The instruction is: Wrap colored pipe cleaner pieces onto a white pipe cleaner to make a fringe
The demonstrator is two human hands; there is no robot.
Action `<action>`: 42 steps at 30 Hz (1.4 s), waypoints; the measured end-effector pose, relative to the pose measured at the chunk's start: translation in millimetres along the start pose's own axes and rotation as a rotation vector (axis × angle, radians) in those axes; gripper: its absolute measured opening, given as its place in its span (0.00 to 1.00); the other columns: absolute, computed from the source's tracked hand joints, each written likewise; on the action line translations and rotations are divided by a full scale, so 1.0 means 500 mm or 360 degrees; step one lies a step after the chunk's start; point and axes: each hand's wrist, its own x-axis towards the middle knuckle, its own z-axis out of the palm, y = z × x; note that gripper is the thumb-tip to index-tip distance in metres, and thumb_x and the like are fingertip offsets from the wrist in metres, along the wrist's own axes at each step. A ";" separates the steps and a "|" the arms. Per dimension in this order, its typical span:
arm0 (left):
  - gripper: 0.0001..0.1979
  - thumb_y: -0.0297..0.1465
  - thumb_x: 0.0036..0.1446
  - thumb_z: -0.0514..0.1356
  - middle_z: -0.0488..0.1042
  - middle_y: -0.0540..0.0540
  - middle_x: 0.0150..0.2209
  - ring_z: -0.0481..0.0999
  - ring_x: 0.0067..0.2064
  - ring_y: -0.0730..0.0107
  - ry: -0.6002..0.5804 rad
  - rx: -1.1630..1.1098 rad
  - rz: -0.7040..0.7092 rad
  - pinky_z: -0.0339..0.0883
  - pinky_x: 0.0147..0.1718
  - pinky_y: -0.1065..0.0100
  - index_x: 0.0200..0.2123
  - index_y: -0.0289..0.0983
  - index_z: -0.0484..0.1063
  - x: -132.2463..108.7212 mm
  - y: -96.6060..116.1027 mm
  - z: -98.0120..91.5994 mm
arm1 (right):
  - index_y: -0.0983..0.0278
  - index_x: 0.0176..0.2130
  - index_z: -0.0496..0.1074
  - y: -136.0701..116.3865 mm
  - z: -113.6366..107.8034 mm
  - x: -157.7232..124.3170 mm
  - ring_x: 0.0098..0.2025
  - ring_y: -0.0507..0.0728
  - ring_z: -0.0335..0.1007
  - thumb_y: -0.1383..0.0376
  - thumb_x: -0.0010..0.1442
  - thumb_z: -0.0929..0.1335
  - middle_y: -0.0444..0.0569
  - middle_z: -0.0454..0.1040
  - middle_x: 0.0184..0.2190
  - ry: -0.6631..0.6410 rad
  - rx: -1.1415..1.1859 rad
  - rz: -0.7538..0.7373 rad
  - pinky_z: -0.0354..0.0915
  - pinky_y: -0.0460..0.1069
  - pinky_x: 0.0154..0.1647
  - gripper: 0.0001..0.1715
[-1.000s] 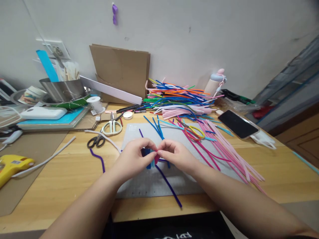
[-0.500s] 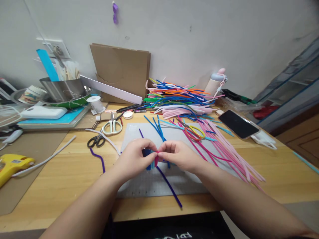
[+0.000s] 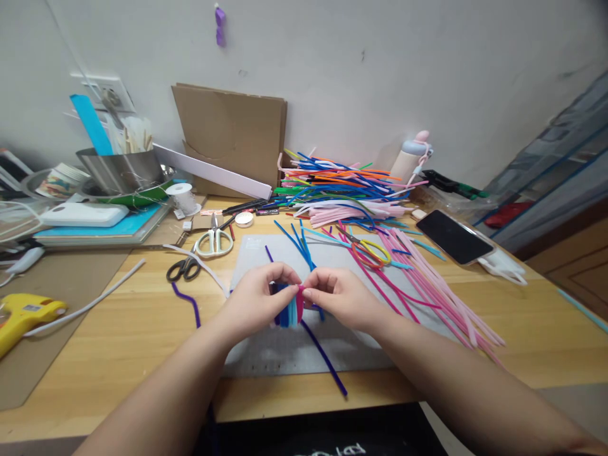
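Both my hands meet over a grey cutting mat [image 3: 266,361]. Between them is a small bundle of pipe cleaners [image 3: 291,310], banded dark blue, light blue and magenta. My left hand [image 3: 259,297] is closed on the bundle, its thumb lying across the top. With thumb and forefinger my right hand [image 3: 332,296] pinches the magenta pipe cleaner [image 3: 300,303] at the bundle's right edge. A dark purple pipe cleaner [image 3: 325,359] lies on the mat below, running to its front edge. My fingers hide the back of the bundle.
Pink pipe cleaners [image 3: 432,285] spread to the right, with yellow-and-orange scissors [image 3: 373,252] among them. A multicoloured pile [image 3: 342,190] lies at the back. Black-handled scissors [image 3: 184,269], white-handled scissors [image 3: 215,242] and a yellow glue gun [image 3: 31,316] are left; a phone [image 3: 453,235] lies right.
The banded bundle has turned slightly, so more of its light blue and magenta strands show below my fingers. My hands have hardly shifted and still pinch at the same spot.
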 end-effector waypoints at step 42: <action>0.17 0.41 0.51 0.50 0.74 0.48 0.28 0.72 0.25 0.68 -0.0151 0.0637 -0.0409 0.60 0.22 0.72 0.34 0.39 0.73 0.012 -0.064 -0.143 | 0.67 0.24 0.67 0.045 -0.034 0.045 0.23 0.49 0.65 0.65 0.50 0.66 0.42 0.69 0.19 -0.0033 -0.0149 -0.0016 0.62 0.45 0.27 0.07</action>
